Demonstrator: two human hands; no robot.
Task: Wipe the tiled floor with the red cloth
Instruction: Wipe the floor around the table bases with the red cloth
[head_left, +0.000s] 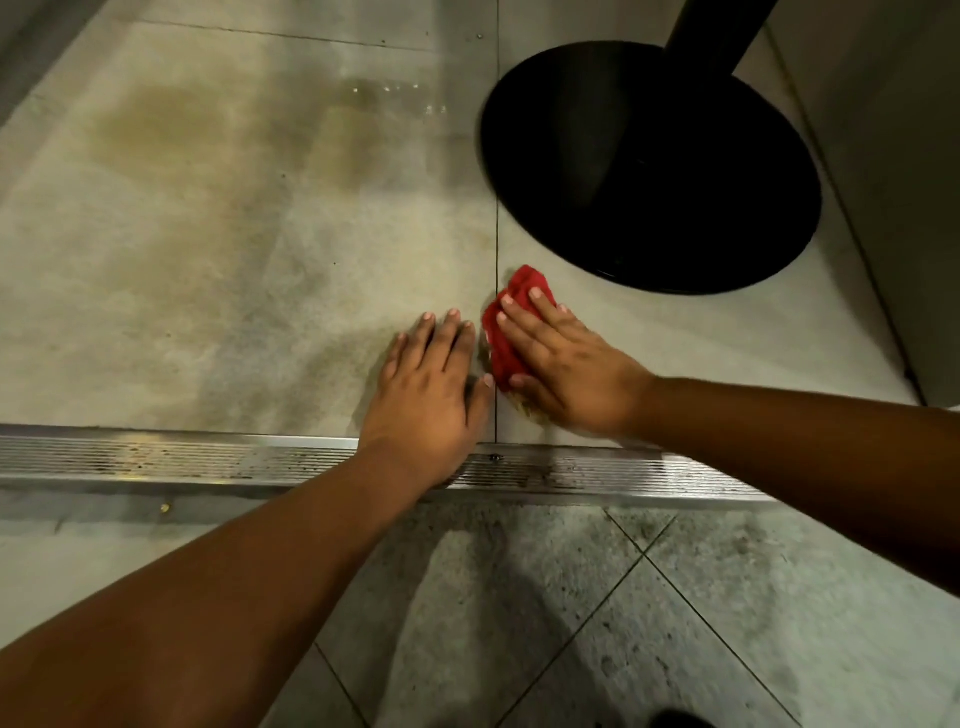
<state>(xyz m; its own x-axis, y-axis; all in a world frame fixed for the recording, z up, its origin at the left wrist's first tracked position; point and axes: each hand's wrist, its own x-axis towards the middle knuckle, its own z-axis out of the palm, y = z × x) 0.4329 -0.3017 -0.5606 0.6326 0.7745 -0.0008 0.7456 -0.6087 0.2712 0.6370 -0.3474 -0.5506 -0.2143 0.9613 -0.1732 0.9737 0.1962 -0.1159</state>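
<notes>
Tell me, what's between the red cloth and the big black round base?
Only bare grey floor tile between the crumpled red cloth and the black round base, in the head view.

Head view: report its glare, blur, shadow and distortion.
Head view: glare streaks the tiled floor and metal threshold strip; the right hand on the red cloth is slightly motion-blurred; the black pedestal base lacks detail; wide-angle bending curves the edges.

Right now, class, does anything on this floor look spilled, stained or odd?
Yes. A brownish stain discolours the far-left tile, and a wet glossy patch shines beside it. The red cloth under the right hand hasn't reached either.
</notes>
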